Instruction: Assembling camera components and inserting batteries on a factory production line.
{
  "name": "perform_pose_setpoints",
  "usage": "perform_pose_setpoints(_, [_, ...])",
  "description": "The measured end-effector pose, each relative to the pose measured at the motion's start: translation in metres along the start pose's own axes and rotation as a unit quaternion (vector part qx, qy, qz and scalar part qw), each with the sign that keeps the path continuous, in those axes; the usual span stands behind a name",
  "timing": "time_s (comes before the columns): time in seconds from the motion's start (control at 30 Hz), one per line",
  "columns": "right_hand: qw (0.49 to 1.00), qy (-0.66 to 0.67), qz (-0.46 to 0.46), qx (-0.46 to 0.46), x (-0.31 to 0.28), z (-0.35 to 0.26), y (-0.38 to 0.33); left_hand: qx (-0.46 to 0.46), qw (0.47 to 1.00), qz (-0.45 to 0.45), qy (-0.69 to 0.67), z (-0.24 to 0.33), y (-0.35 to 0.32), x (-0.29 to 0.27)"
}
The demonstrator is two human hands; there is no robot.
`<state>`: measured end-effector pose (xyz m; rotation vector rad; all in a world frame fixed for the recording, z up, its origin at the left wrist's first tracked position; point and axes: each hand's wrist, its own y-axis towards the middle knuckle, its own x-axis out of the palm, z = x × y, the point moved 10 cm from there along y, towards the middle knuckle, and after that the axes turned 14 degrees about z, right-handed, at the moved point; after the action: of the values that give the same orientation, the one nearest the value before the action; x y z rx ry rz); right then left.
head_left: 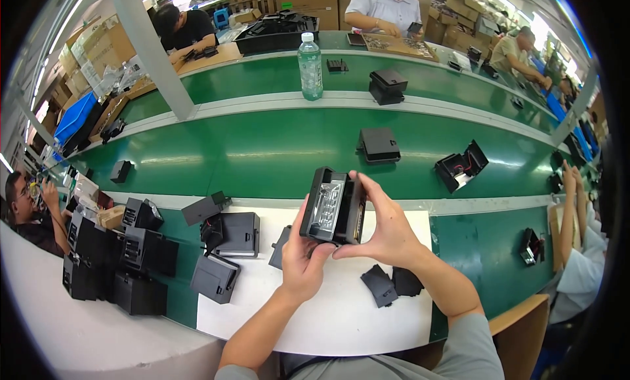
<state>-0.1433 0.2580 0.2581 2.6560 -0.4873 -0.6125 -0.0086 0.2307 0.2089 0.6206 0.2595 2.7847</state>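
both hands hold one black housing [333, 206] up over the white mat [341, 314], well clear of the worktop [489, 249]. left hand [302, 258] grips it from below, fingers closed round its lower left corner. right hand [387, 226] clamps the right side, thumb under, fingers over the top edge. housing tilted, open face toward the camera, pale insert showing inside.

mat under the hands is mostly bare; two small black caps [392, 283] lie just right of the wrists, near the mat's right edge. left part of the mat carries a square black case [236, 233] and another [215, 277] near the front edge. past the mat's left edge, a stack of black housings [121, 262] crowds the corner.

beyond the mat's far edge runs the green belt [262, 153], wide open directly ahead; a closed black unit [379, 145] and an opened one [461, 167] sit on it to the right. water bottle [310, 66] stands on the divider rail farther back. other people work along the far side and both ends.
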Motion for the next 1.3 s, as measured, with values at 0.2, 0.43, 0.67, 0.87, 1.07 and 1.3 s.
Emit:
perform_pose_setpoints(0.2, [0.98, -0.185, 0.004, -0.073, 0.002, -0.011, -0.01, 0.007, 0.995, 0.001, 0.095, -0.007, -0.008, 0.003])
perform_pose_setpoints(0.43, [0.992, 0.112, -0.025, 0.043, 0.008, 0.025, 0.001, -0.072, 0.994, -0.014, 0.079, -0.022, -0.011, -0.011])
perform_pose_setpoints(0.67, [0.972, 0.1, -0.043, 0.208, 0.013, 0.043, -0.007, -0.098, 0.995, -0.005, -0.026, -0.021, -0.009, 0.003])
perform_pose_setpoints(0.87, [0.946, -0.237, -0.217, 0.035, -0.015, 0.028, -0.028, -0.162, 0.979, 0.082, -0.094, -0.017, 0.008, -0.022])
perform_pose_setpoints(1.07, [0.817, -0.423, -0.338, -0.197, 0.02, 0.028, -0.12, -0.156, 0.978, 0.071, -0.121, -0.025, 0.005, -0.019])
perform_pose_setpoints(1.3, [0.904, -0.265, -0.253, -0.221, -0.008, -0.033, -0.083, -0.127, 0.973, 0.105, -0.161, -0.039, -0.005, -0.04])
